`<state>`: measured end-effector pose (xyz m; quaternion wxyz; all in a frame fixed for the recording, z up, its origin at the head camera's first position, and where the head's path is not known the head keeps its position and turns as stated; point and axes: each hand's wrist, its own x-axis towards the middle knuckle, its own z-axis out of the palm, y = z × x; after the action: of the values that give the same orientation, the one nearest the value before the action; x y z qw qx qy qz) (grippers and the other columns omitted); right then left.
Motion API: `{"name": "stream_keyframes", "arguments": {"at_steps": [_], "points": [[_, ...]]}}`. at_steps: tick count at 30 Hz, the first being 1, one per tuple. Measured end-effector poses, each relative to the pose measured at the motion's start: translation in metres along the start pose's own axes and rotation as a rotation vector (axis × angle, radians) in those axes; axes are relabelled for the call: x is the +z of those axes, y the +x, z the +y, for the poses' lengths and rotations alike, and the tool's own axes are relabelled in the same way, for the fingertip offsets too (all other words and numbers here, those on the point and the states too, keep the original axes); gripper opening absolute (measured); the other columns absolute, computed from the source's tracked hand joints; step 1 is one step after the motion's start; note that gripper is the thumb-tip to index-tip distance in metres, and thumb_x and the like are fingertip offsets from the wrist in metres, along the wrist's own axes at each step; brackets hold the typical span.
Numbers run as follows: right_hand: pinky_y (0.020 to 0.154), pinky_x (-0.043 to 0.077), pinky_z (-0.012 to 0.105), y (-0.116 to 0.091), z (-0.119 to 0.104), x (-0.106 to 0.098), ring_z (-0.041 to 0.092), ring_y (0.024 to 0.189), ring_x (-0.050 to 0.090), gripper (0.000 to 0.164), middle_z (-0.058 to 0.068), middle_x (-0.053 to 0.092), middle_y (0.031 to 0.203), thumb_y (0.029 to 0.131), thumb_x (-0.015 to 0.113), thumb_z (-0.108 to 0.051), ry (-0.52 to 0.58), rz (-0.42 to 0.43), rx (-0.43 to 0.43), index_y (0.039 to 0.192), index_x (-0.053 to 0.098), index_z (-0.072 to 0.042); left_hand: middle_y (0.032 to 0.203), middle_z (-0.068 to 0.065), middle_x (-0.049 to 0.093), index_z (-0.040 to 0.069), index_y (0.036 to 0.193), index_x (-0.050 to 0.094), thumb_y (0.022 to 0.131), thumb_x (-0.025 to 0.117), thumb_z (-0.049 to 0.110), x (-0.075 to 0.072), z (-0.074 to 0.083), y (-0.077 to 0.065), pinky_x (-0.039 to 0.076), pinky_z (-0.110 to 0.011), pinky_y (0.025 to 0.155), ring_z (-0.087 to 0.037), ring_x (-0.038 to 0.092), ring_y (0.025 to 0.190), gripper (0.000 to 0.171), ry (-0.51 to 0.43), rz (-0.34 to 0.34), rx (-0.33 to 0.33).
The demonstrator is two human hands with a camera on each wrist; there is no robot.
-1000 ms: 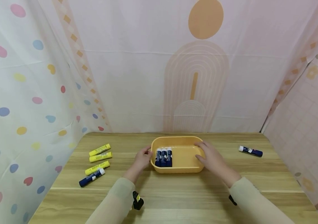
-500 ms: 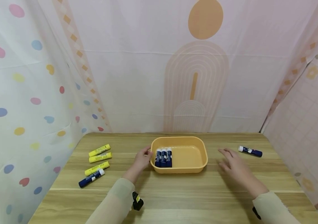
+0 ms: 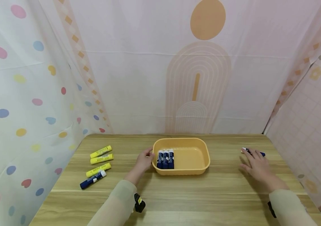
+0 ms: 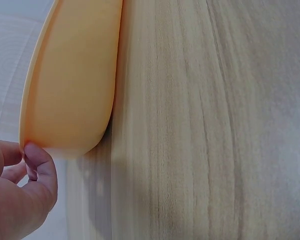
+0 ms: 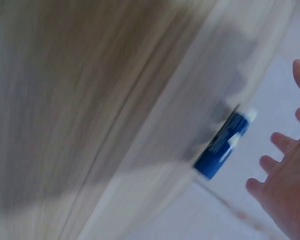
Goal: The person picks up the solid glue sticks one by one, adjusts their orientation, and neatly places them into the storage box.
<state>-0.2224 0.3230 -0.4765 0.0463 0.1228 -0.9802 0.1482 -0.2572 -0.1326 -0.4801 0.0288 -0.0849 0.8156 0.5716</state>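
Observation:
My left hand [image 3: 144, 160] pinches the left rim of a yellow-orange plastic tray [image 3: 191, 172] between thumb and fingers, plainly so in the left wrist view [image 4: 21, 187]. Three blue glue sticks [image 3: 165, 160] with white caps lie side by side at the tray's left end. Over on the right, my right hand [image 3: 257, 168] hovers just above another blue glue stick [image 3: 263, 154], partly covering it in the head view. The right wrist view shows the fingers spread and apart from this glue stick [image 5: 221, 147], which lies on the table.
At the left of the wooden table [image 3: 177, 197] lie three yellow tubes [image 3: 101, 151] and one more blue glue stick [image 3: 92, 180], close to the nearest yellow one. Patterned cloth [image 3: 135, 94] hangs behind the table and along both sides.
My right hand has left the tray's right end and moved right, to above the lone blue glue stick. The left hand stays on the rim; the tray has not visibly moved.

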Motion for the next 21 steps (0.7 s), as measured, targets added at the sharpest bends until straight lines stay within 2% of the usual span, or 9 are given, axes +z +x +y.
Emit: {"name": "stream_keyframes", "arguments": {"at_steps": [9, 16, 21], "points": [[0.097, 0.011, 0.077, 0.016, 0.028, -0.005, 0.057, 0.13, 0.016, 0.068, 0.032, 0.021, 0.147, 0.096, 0.052, -0.04, -0.005, -0.05, 0.06, 0.146, 0.025, -0.003, 0.098, -0.01, 0.049, 0.004, 0.135, 0.05, 0.097, 0.05, 0.01, 0.001, 0.0, 0.0, 0.042, -0.02, 0.053, -0.013, 0.046, 0.07, 0.038, 0.019, 0.008, 0.011], [0.094, 0.024, 0.075, 0.031, 0.031, -0.013, 0.054, 0.126, 0.028, 0.061, 0.034, 0.033, 0.139, 0.093, 0.057, -0.028, -0.079, -0.05, 0.031, 0.142, 0.033, 0.0, 0.099, -0.01, 0.05, 0.006, 0.135, 0.051, 0.097, 0.05, 0.01, -0.001, 0.0, 0.0, 0.043, -0.023, 0.056, -0.013, 0.046, 0.068, 0.038, 0.009, 0.011, 0.001], [0.093, 0.028, 0.073, 0.036, 0.032, -0.017, 0.055, 0.123, 0.033, 0.063, 0.036, 0.035, 0.138, 0.092, 0.059, -0.024, -0.096, -0.123, 0.063, 0.144, 0.03, -0.001, 0.101, -0.012, 0.051, 0.004, 0.135, 0.05, 0.097, 0.049, 0.009, 0.0, 0.001, -0.001, 0.046, -0.025, 0.06, -0.015, 0.049, 0.073, 0.038, 0.019, 0.001, 0.007]]}}
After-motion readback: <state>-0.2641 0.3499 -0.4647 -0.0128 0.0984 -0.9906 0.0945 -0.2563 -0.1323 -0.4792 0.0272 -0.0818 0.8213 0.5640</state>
